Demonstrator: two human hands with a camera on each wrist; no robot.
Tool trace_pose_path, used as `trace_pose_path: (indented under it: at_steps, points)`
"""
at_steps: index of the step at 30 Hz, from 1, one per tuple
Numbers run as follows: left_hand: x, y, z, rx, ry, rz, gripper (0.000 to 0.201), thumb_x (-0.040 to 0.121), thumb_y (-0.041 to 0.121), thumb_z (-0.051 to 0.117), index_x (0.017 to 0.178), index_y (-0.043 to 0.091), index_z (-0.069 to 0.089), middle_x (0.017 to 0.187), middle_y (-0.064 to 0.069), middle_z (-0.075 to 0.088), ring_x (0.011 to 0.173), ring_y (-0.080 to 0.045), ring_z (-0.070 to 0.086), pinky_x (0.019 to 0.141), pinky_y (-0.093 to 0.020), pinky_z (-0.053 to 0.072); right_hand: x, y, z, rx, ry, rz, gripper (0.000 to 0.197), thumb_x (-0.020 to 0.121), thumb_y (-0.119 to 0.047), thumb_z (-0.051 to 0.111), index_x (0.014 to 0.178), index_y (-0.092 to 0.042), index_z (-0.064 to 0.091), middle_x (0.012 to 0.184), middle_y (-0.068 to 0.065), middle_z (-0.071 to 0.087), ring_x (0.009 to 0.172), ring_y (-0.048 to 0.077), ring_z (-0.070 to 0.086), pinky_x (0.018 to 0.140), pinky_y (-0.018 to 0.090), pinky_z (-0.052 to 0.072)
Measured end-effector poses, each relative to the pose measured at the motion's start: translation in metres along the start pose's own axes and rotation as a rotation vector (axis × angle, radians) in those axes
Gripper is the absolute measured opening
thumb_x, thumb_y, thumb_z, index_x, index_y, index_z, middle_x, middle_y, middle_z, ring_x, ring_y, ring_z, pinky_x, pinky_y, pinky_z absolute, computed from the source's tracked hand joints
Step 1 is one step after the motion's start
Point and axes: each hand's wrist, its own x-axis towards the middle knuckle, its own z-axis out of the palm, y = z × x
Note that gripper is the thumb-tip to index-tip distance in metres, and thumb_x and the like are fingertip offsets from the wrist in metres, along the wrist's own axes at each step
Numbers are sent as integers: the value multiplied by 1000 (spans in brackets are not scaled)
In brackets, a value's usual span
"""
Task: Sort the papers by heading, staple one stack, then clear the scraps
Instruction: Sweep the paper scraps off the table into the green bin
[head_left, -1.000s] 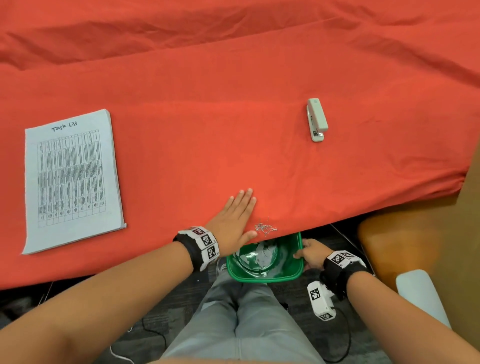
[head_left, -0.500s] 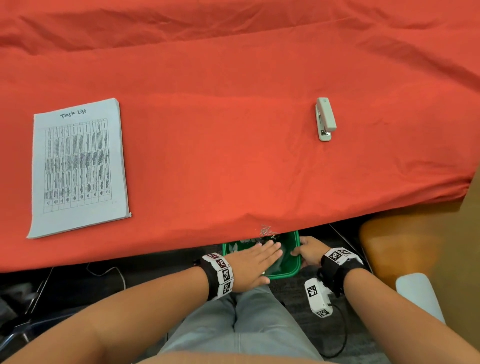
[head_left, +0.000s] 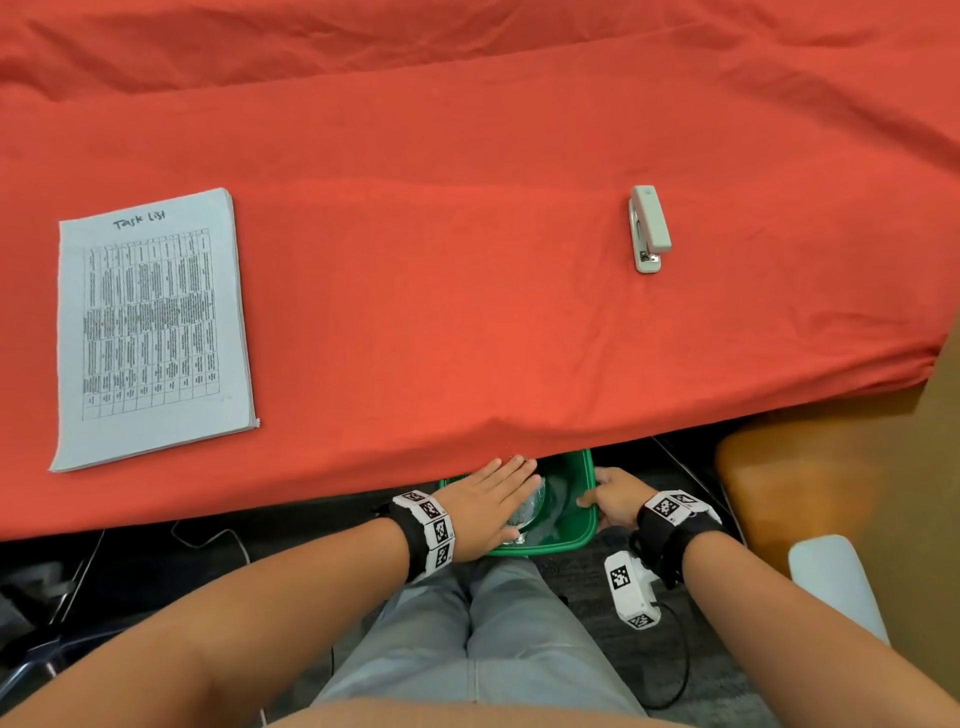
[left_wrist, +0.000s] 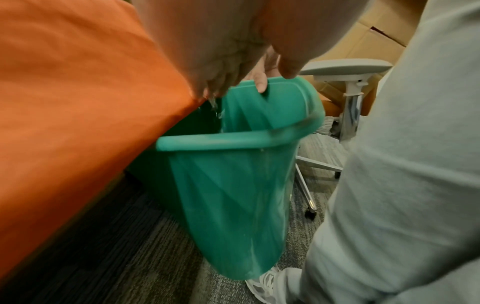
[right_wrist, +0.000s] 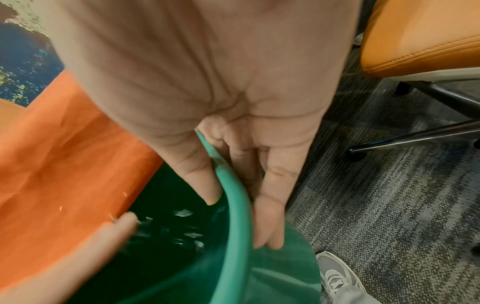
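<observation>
A green bin (head_left: 574, 540) hangs just under the near edge of the red-covered table (head_left: 467, 322). My right hand (head_left: 610, 499) grips its right rim, thumb (right_wrist: 202, 181) inside and fingers (right_wrist: 267, 216) outside. My left hand (head_left: 493, 499) lies flat with straight fingers over the bin's mouth, against the cloth edge. Small pale scraps (right_wrist: 185, 214) lie inside the bin, and a few bits (left_wrist: 214, 102) drop from under my left palm. A stack of papers (head_left: 150, 327) headed "Task List" lies at the table's left. A pale stapler (head_left: 649, 228) rests to the right of centre.
An orange chair (head_left: 795, 483) stands at the right beside a pale armrest (head_left: 831, 587). My grey-trousered legs (head_left: 483, 639) are below the bin. Cables (head_left: 208, 535) run over the dark carpet under the table.
My left hand slid off the table's edge toward me, down over the bin. The small pile of scraps that lay at the edge is gone from the cloth.
</observation>
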Motion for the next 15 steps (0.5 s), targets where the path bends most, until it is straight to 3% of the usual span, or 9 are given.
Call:
trace_pose_path:
  at_steps: [4,7,9,11,13,15]
  points:
    - [-2,11,1,-42,-77,129,62,102,37,27,152,9,3,161,-10,-1,149,-23,-4,122,-41,3,1,2,0,-6,9,-1,24,87,14,44,105,1,53,100,25,60,89,40,62,74,50,54]
    - [-6,16,-2,51,37,192,58,102,35,27,151,8,13,160,-12,7,149,-25,3,121,-42,5,2,1,-1,-4,2,-7,23,87,14,43,103,1,53,95,24,60,83,37,62,72,49,54]
    - [-7,13,-6,88,135,97,60,98,37,29,149,7,20,159,-15,12,147,-30,11,119,-45,9,2,0,-2,4,0,-6,23,87,14,43,103,0,53,97,24,61,85,39,62,72,49,54]
    - [-6,9,-6,63,178,-3,64,97,40,32,150,6,16,158,-20,3,146,-34,3,117,-47,4,4,0,-3,2,1,0,24,87,13,44,105,1,54,101,26,62,94,44,63,77,52,55]
    - [-4,4,-1,28,124,-32,67,99,40,31,151,6,6,158,-21,-6,146,-35,-6,118,-46,-2,4,0,-3,-1,3,3,26,86,13,45,108,2,54,104,27,62,101,49,62,80,55,54]
    - [-1,2,4,-3,19,-29,66,101,39,28,151,7,1,159,-18,-5,147,-33,-6,119,-42,-3,5,0,-3,0,7,3,27,86,14,45,109,2,53,104,27,62,100,49,62,78,54,55]
